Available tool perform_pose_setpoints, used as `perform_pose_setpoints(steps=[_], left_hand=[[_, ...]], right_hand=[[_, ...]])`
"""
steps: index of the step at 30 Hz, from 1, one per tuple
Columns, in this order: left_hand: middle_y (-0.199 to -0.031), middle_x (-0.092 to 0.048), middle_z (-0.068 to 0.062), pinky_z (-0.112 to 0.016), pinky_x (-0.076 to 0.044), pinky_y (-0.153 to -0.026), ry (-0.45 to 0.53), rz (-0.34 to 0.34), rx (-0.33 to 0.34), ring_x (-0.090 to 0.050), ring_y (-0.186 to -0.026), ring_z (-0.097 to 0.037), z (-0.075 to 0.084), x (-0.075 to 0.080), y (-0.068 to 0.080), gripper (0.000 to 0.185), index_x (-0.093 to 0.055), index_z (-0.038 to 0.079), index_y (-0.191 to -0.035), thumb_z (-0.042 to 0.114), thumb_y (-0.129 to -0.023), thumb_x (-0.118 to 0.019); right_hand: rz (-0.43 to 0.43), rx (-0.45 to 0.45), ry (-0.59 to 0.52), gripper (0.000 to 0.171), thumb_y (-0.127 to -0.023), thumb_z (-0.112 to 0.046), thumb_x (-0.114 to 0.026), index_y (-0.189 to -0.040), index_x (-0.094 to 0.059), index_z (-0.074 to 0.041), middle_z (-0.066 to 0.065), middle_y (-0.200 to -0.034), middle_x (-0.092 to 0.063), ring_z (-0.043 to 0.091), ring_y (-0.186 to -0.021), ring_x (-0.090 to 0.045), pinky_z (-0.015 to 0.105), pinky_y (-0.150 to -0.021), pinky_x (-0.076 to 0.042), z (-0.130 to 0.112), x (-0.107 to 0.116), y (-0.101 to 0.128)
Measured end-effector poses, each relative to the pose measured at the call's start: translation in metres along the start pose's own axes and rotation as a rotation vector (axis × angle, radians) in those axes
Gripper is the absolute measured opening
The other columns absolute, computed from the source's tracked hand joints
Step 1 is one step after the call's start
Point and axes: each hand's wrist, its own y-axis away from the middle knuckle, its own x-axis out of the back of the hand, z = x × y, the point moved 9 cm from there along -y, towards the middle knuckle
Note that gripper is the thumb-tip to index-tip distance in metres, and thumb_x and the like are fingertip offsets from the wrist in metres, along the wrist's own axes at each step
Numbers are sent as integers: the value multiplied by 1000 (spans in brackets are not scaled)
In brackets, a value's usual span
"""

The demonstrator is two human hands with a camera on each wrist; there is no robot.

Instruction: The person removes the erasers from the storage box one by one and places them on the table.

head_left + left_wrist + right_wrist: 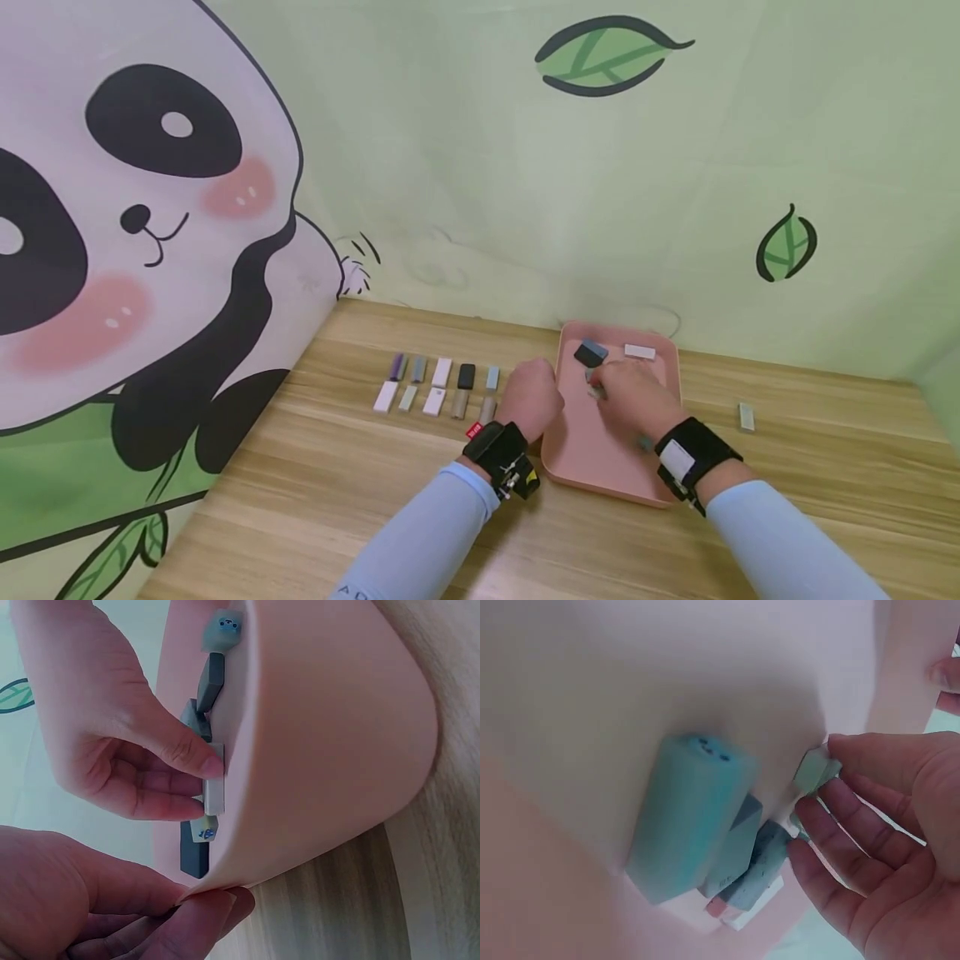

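Two hands meet at one shallow pink plastic tray (577, 450) on the wooden tabletop (315, 483), close together but not touching. From the head view we see only knuckles: the right hand (636, 398) lies over the tray's middle, the left hand (531, 398) at the tray's 9 o'clock rim, and what either holds is hidden. The left wrist view supplies it: the right hand's thumb and curled fingers pinch a small pale grey rectangular eraser (214, 780) lying inside the tray against its wall, while the left hand's fingertips (214, 904) clasp the tray's rim. The right wrist view adds the pile beside that eraser, just touching it: a light blue rounded block eraser (686, 814) resting on darker grey-blue ones (757, 874).

Farther out, the head view alone shows a dark grey eraser (590, 353) and a white flat eraser (640, 352) at the tray's 12 o'clock end. At the tray's 9 o'clock, we count two rows of small erasers (438, 385) laid on the wood, purple, grey, white, black and pale blue. One pale eraser (746, 416) lies alone at 3 o'clock, well apart. A panda-print backdrop (150, 208) stands behind.
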Motion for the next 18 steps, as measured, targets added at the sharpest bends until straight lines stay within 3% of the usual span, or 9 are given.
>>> perform_pose_setpoints(steps=[5, 10, 18], left_hand=[[-61, -56, 0, -24, -40, -44, 16, -1, 3, -51, -51, -12, 0, 0, 1, 10, -62, 11, -74, 5, -82, -60], [-63, -59, 0, -24, -41, -45, 21, 4, 5, -52, -52, -12, -1, -1, 1, 9, -63, 11, -76, 4, -82, -60], [-64, -59, 0, -24, -42, -45, 31, -5, 10, -54, -53, -12, -3, -3, -1, 8, -63, 11, -77, 5, -82, -61]], right_hand=[[12, 22, 0, 8, -85, -15, -63, -91, -66, -11, 2, -86, -63, 16, -80, -57, 36, -78, -46, -6, -4, -1], [27, 66, -10, 7, -85, -9, -61, -92, -65, -9, 3, -86, -65, 13, -78, -58, 31, -73, -49, -15, -4, 1], [1, 82, -48, 11, -84, -6, -61, -89, -71, -8, 3, -89, -68, 12, -81, -59, 31, -75, -51, -22, -3, 6]])
